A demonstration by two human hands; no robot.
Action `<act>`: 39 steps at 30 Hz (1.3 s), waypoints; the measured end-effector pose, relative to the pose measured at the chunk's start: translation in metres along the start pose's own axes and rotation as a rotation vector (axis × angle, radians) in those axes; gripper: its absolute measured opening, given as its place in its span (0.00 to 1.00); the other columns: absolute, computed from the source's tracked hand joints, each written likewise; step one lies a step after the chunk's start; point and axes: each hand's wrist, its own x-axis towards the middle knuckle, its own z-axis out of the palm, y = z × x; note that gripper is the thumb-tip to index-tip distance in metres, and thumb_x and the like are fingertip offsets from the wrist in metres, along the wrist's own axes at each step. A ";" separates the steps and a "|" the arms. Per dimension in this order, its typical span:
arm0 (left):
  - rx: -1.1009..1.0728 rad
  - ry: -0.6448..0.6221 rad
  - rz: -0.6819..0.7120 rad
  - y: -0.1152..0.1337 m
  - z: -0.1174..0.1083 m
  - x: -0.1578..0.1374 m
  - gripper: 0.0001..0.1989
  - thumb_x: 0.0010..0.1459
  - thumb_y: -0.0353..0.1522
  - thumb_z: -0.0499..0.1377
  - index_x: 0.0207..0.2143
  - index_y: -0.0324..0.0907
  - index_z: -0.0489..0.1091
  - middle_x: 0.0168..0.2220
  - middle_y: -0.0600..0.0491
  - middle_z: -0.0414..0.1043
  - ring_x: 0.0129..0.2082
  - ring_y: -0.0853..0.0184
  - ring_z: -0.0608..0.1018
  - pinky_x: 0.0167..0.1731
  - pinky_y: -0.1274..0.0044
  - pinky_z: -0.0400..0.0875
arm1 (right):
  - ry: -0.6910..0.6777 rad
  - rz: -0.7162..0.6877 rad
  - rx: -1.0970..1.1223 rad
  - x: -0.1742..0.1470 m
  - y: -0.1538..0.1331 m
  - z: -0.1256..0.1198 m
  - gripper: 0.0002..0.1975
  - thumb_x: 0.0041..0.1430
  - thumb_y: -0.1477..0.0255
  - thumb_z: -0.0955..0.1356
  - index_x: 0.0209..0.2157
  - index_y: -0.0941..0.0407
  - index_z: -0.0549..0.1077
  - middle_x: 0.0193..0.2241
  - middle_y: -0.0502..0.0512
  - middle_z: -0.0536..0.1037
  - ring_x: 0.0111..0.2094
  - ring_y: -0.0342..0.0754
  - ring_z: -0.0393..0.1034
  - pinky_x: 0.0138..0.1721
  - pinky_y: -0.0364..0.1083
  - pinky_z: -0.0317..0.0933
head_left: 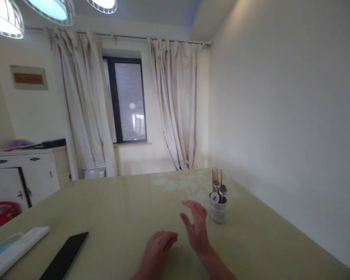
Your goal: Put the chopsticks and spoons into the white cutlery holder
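Low over the table (119, 202), my left hand (160, 245) shows its back, the fingers loosely bent and pointing right. A narrow gap separates its thumb from the fingers, and nothing shows in it. Just to the right, my right hand (196, 229) is raised and open, the thumb well apart from the fingers and nothing in its grasp. Nearest to it, on its right, a white utensil holder (217, 213) stands upright. In it are wooden chopsticks (214, 175), metal spoons (222, 190) and a white spoon with a blue mark (214, 197).
At the left lies a dark flat slab, perhaps a phone or tablet (65, 254). Beside it is a long white object (23, 249), with a light blue face mask (0, 252) at its far side. A wall (294, 136) borders the table's right edge. Lamps (4, 17) hang above left.
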 end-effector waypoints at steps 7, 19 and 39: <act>0.051 0.001 -0.148 0.007 -0.008 0.002 0.30 0.71 0.53 0.49 0.25 0.43 0.73 0.21 0.56 0.73 0.23 0.69 0.72 0.29 0.80 0.63 | 0.742 0.417 -0.268 0.034 0.065 -0.057 0.48 0.54 0.38 0.71 0.61 0.63 0.68 0.53 0.74 0.74 0.54 0.69 0.67 0.59 0.67 0.57; 0.074 0.035 -0.177 0.003 -0.006 0.001 0.29 0.70 0.52 0.43 0.20 0.46 0.55 0.18 0.58 0.55 0.20 0.69 0.59 0.28 0.75 0.52 | 0.446 0.833 -0.318 0.022 0.091 -0.042 0.49 0.42 0.54 0.77 0.65 0.57 0.66 0.56 0.72 0.79 0.56 0.73 0.74 0.55 0.64 0.63; -0.604 -0.014 -0.213 0.007 -0.013 0.002 0.62 0.48 0.36 0.75 0.75 0.44 0.39 0.70 0.39 0.62 0.70 0.51 0.66 0.71 0.60 0.57 | 0.097 0.384 -0.012 -0.032 -0.014 0.045 0.39 0.38 0.56 0.83 0.51 0.54 0.72 0.45 0.60 0.80 0.47 0.65 0.76 0.49 0.58 0.69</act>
